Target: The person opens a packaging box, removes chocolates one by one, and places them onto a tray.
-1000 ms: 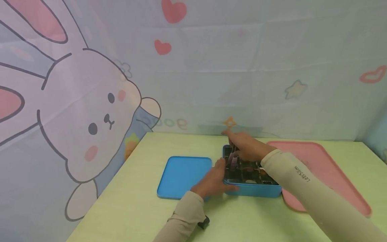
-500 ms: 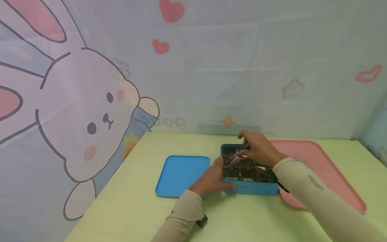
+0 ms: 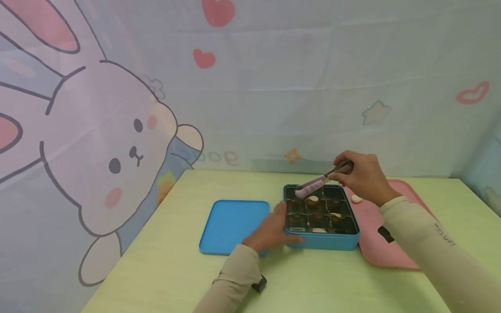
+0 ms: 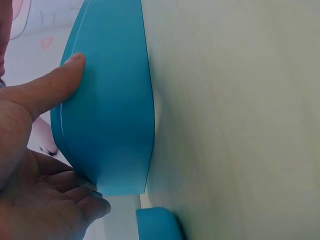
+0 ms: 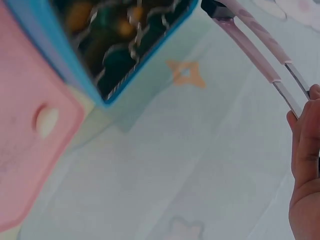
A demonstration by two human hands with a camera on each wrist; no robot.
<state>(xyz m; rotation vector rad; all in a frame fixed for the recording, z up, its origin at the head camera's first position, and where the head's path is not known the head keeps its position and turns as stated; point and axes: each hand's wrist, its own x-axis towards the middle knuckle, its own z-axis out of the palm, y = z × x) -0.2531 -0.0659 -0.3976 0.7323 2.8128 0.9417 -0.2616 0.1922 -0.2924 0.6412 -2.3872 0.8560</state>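
Observation:
A blue box with a dark divided insert sits on the table. My left hand grips its near left corner; in the left wrist view the thumb presses the front wall while the fingers lie along the side. Above the box, my right hand holds pink-tipped tongs, slanting down to the left over the back left compartments. A small dark chunk appears between the tong tips in the right wrist view; its kind is unclear. Pale round pieces lie in some compartments.
A flat blue lid lies left of the box. On the right, beside the box, is a pink board with an oval hole near its corner. Behind the table hangs a printed cloth with a rabbit.
My right hand has moved right and slightly up, and the tongs have gone from steep inside the box to slanted at its top. The left hand has stayed on the box.

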